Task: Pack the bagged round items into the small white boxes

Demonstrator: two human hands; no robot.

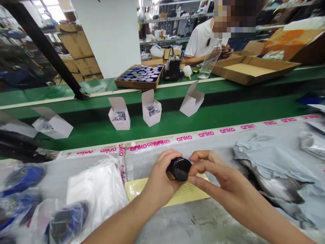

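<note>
Fingers of the left hand (158,179) wrap a small black cylinder (179,168), while the right hand (218,179) pinches its round end. It sits above a yellow sheet (188,193); beyond, open white boxes (151,108) stand on the green belt (228,112).

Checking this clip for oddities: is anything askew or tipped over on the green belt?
Yes. One small white box leans tilted, and another lies on its side; two boxes between stand upright.

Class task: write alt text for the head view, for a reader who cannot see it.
Left hand and right hand hold a small black cylinder over a yellow sheet. Beyond, open white boxes stand on a green belt.
</note>
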